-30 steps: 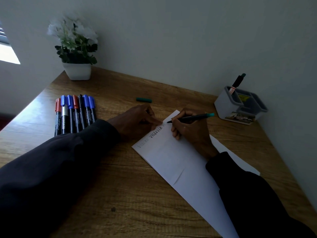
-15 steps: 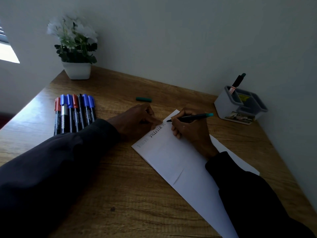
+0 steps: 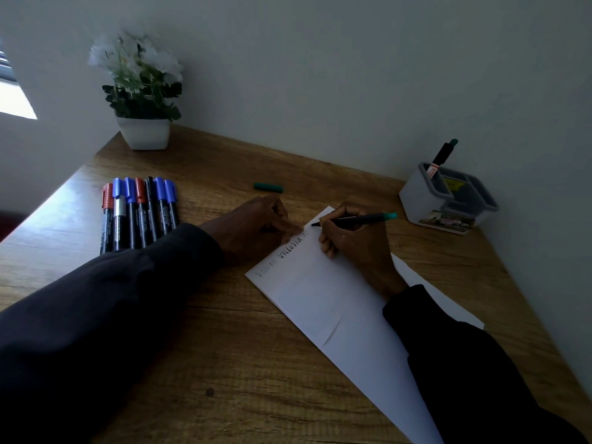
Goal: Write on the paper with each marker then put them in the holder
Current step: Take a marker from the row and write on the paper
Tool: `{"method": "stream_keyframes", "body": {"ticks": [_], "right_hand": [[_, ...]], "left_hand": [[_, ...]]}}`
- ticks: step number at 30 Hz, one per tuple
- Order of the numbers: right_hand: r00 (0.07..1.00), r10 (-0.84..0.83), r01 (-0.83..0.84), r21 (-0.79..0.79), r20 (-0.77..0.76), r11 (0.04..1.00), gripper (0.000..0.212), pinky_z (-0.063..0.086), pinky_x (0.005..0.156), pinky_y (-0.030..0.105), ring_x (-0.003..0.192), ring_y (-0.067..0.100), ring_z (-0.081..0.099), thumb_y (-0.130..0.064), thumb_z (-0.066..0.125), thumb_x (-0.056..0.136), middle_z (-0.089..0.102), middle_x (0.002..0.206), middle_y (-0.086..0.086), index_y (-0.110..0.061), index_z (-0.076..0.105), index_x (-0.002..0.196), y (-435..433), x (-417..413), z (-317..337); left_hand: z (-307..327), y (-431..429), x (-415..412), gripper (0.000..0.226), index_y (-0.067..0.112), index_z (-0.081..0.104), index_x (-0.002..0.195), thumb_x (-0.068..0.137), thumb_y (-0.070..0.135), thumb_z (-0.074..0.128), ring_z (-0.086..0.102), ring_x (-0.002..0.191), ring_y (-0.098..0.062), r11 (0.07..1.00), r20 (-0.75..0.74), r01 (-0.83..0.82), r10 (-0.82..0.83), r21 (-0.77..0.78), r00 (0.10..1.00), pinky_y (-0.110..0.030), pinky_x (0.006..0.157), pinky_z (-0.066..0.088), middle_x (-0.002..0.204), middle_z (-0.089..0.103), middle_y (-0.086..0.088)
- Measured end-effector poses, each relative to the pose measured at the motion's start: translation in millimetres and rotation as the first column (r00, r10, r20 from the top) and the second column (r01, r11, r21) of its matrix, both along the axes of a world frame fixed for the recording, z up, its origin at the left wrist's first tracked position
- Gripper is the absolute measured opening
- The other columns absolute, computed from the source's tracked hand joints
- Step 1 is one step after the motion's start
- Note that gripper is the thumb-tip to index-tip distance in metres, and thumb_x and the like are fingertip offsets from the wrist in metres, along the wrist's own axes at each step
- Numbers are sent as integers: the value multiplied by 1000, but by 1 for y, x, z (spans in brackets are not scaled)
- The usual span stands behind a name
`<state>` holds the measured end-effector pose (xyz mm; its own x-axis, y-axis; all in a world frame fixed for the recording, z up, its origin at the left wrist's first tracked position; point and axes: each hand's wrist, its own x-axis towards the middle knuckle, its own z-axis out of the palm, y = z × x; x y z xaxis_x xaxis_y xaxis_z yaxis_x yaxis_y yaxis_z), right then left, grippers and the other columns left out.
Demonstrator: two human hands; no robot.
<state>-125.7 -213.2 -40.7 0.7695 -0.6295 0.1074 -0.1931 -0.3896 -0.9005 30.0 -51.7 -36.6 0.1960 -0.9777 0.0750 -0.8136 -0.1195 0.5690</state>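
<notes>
A white sheet of paper (image 3: 323, 302) lies slanted on the wooden desk, with a line of writing along its upper left edge. My right hand (image 3: 355, 245) grips an uncapped green-ended marker (image 3: 355, 220), its tip on the paper's far corner. My left hand (image 3: 256, 229) rests on the desk with a fingertip pressing the paper's edge. The green cap (image 3: 268, 187) lies behind my left hand. Several capped markers (image 3: 139, 213), blue, red and black, lie in a row at the left. The grey holder (image 3: 447, 198) at the right has one marker (image 3: 442, 155) standing in it.
A white pot with white flowers (image 3: 142, 91) stands in the far left corner against the wall. The wall runs close behind the desk and along its right side. The desk (image 3: 224, 363) has bare wood in front of me.
The marker tip has crept slightly along the top line of writing. My left hand has stayed where it was.
</notes>
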Motion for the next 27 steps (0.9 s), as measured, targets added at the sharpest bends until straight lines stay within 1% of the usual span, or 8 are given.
{"method": "stream_keyframes", "body": {"ticks": [2,6,11,14,16,20,23,27], "right_hand": [[1000,-2,2,7,-2,1000,12,54,49,19,51,11,67,-6,67,95,71,67,4,-2,70,84,0,1,0],[1000,-22,22,-8,5,1000,15,54,49,19,50,11,67,-6,67,94,71,64,0,-8,68,79,0,1,0],[999,-31,31,1,-19,1000,16,53,48,23,47,12,66,-6,69,92,72,64,4,-5,68,76,1,1,2],[999,-13,14,-20,46,1000,13,56,49,24,50,18,68,-3,69,92,72,68,12,-5,68,79,3,-1,4],[998,-4,6,-28,60,1000,12,58,51,25,53,19,69,-2,68,92,73,68,11,-6,70,81,3,-2,4],[999,-16,16,-10,31,1000,14,57,50,27,52,23,69,-3,70,91,73,68,13,-6,67,78,-2,-1,2],[997,-30,31,-1,73,1000,14,56,50,32,53,26,69,-2,70,91,72,67,14,-5,67,78,-2,0,1],[995,-31,29,18,97,999,12,56,50,25,53,20,69,-1,68,92,72,68,11,-5,67,81,-1,-2,1]], "left_hand": [[2,1,-1,33,58,49,96,96,25,55,52,97,-7,1000,-53,-10,9,-12,999,-12,65,45,110,48,12],[-1,1,0,31,45,57,121,96,26,54,47,98,-4,1000,14,-12,12,3,1000,-12,68,42,116,44,10],[0,1,0,31,49,55,117,97,26,54,47,99,-4,1000,-2,-7,7,8,1000,-11,66,41,116,42,11],[0,0,-1,33,58,48,103,96,26,55,49,100,-6,1000,-30,-12,12,-6,999,-12,67,43,113,44,13],[0,1,-1,33,58,48,105,96,27,55,50,99,-6,1000,-26,-10,10,-11,1000,-13,68,45,116,46,10],[1,1,-1,31,45,56,119,96,25,54,47,99,-6,1000,6,-8,8,1,1000,-13,72,45,119,45,6],[4,2,-3,31,53,50,108,96,24,55,48,97,-6,1000,-18,-14,14,-12,1000,-12,69,45,118,47,6],[4,2,-3,32,53,47,108,96,24,55,48,100,-7,1000,-10,-2,2,-11,1000,-11,71,43,120,46,5]]}}
